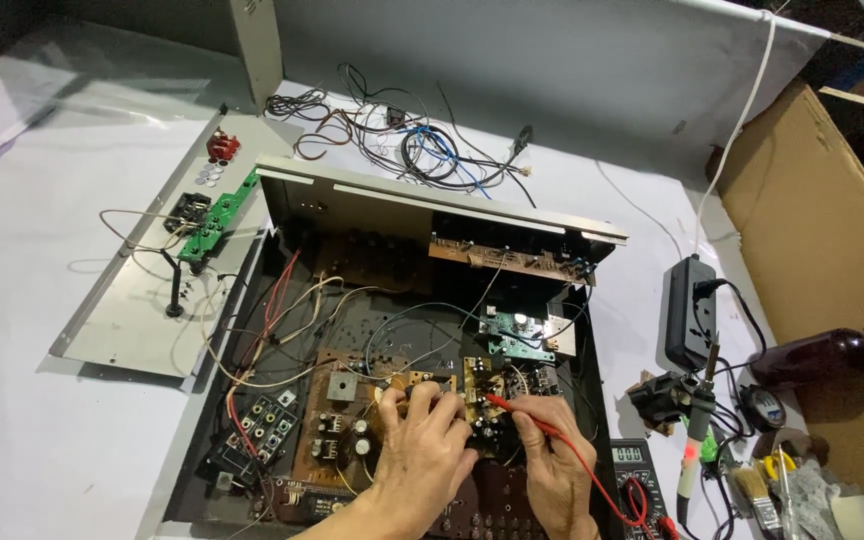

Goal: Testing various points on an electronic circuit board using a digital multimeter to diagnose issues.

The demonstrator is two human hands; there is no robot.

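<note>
An opened black electronics chassis (282,215) lies on the white-covered table, with brown circuit boards (337,420) and loose wires inside. My left hand (422,450) rests on the boards near the front, fingers curled down onto the components; whether it holds a probe I cannot tell. My right hand (552,455) sits beside it and grips a red multimeter probe (512,408), whose tip points left onto the board. The probe's red lead runs down to a multimeter (632,462) at the chassis's right edge.
A detached metal panel (132,320) with a green board (217,215) lies left. A wire tangle (402,140) sits behind. To the right are a black power adapter (690,310), a soldering iron in its stand (697,410), a brown bottle (832,358), a brush and a cardboard box (812,210).
</note>
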